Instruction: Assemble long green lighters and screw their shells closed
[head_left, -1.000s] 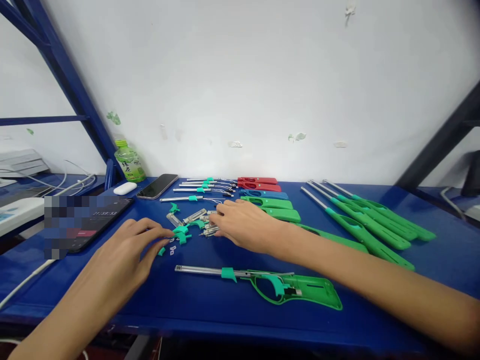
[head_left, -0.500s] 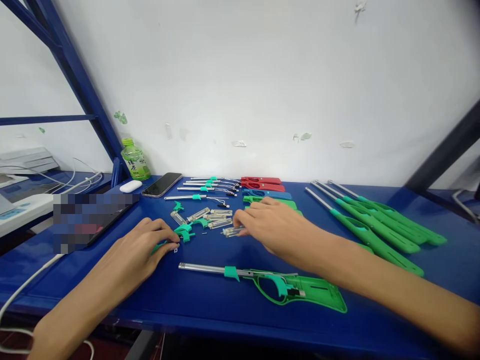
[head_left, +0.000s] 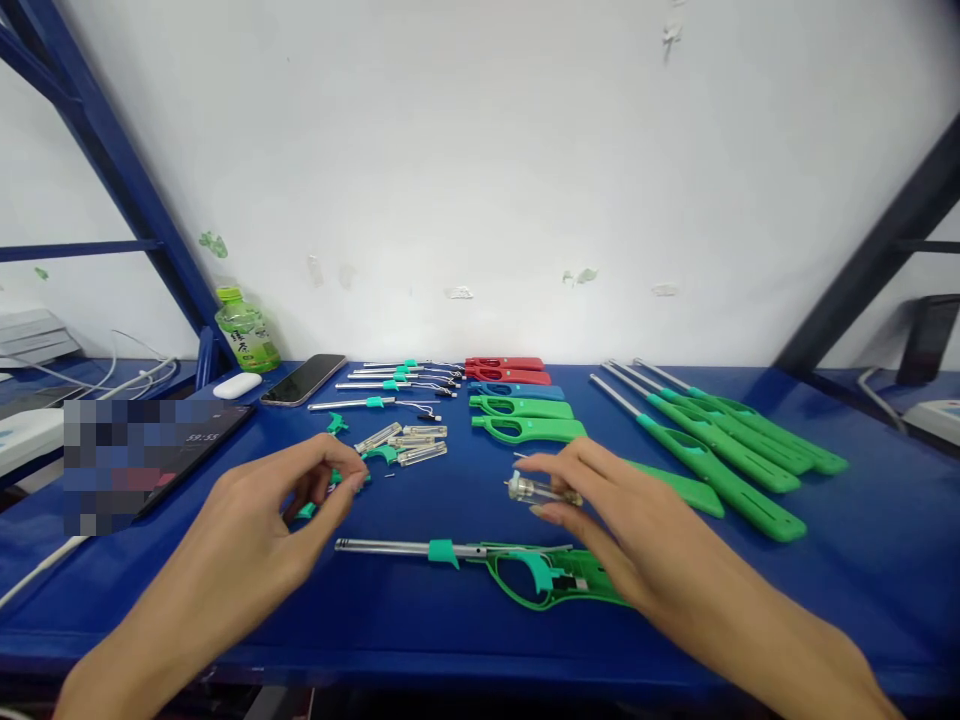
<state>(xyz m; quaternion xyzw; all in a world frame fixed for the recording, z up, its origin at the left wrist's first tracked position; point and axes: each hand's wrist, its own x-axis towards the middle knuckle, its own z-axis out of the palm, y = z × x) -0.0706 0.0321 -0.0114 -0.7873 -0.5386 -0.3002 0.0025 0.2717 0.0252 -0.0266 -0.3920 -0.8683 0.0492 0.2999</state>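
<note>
My right hand (head_left: 592,500) pinches a clear lighter fuel tank (head_left: 534,489) between thumb and fingers, above the table. Below it lies an opened green lighter half-shell (head_left: 600,582) with a metal tube (head_left: 382,547) and a teal trigger (head_left: 538,572) set in it; the hand hides part of the shell. My left hand (head_left: 300,510) is curled with thumb and index fingertip close together; what lies between them, if anything, is too small to name. Teal trigger pieces (head_left: 384,454) lie by its fingertips, partly hidden. Several other clear tanks (head_left: 423,454) lie just beyond.
Green lighters with long tubes (head_left: 712,470) lie at right. Red (head_left: 506,376), blue (head_left: 517,390) and green handle shells (head_left: 529,430) are at the back, beside tube assemblies with wires (head_left: 352,404). A phone (head_left: 305,380), white case (head_left: 237,386), bottle (head_left: 247,335) and tablet (head_left: 195,465) stand left.
My right hand has lifted a clear fuel tank from the pile and brought it right and nearer, over the opened lighter. My left hand stays by the teal pieces. The view has shifted slightly.
</note>
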